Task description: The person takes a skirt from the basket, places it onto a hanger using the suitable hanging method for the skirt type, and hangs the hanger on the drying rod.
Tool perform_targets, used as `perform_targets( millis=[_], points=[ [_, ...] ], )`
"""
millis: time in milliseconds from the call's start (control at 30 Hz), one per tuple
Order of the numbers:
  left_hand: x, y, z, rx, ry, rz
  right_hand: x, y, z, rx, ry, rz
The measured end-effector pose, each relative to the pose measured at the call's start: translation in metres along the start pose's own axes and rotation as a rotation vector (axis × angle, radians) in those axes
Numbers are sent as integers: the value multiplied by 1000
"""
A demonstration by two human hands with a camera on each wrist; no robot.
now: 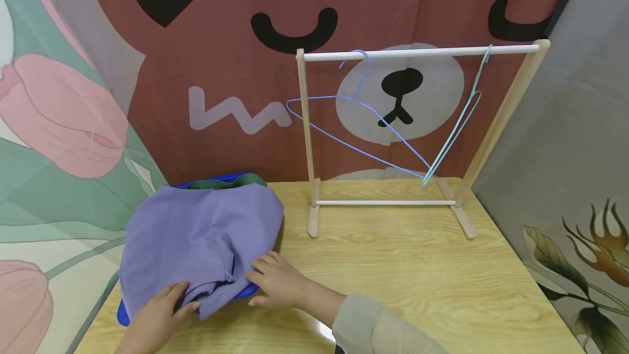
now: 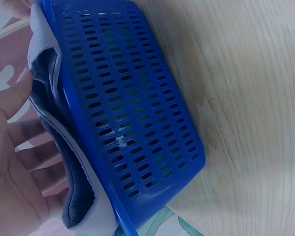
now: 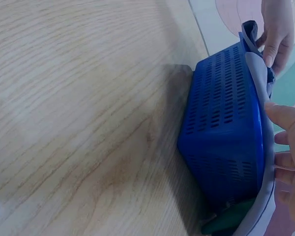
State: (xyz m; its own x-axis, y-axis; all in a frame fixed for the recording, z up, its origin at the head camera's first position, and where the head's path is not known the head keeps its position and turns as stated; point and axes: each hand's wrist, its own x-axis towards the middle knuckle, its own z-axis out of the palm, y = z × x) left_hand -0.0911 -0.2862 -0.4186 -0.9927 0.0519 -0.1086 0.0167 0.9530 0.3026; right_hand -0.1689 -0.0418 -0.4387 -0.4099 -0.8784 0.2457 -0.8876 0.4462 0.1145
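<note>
A purple garment (image 1: 196, 234) with a dark inner side lies bunched over a blue basket (image 2: 123, 98), spilling past its rim. At the garment's near edge, my left hand (image 1: 159, 313) pinches the cloth between thumb and fingers; the left wrist view shows the thumb at the folded opening. My right hand (image 1: 280, 283) rests its fingers on the garment's right side, and in the right wrist view its thumb touches the cloth along the basket's rim. Most of the basket's contents are hidden under the garment.
Behind to the right stands a wooden rack (image 1: 383, 202) with a white top bar. A blue hanger (image 1: 363, 152) and a light teal hanger (image 1: 454, 133) hang from it. Dark green cloth (image 1: 226, 182) shows at the basket's back. Printed curtains surround the wooden table (image 1: 393, 277).
</note>
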Motion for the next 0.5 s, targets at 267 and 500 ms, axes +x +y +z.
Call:
perform_targets(
  millis=[267,500],
  points=[
    [-3,-2,4,24,142,102,2,-6,5,19,2,-53],
    [-3,-5,6,48,337,209,8,-14,10,-47,76,-61]
  ],
)
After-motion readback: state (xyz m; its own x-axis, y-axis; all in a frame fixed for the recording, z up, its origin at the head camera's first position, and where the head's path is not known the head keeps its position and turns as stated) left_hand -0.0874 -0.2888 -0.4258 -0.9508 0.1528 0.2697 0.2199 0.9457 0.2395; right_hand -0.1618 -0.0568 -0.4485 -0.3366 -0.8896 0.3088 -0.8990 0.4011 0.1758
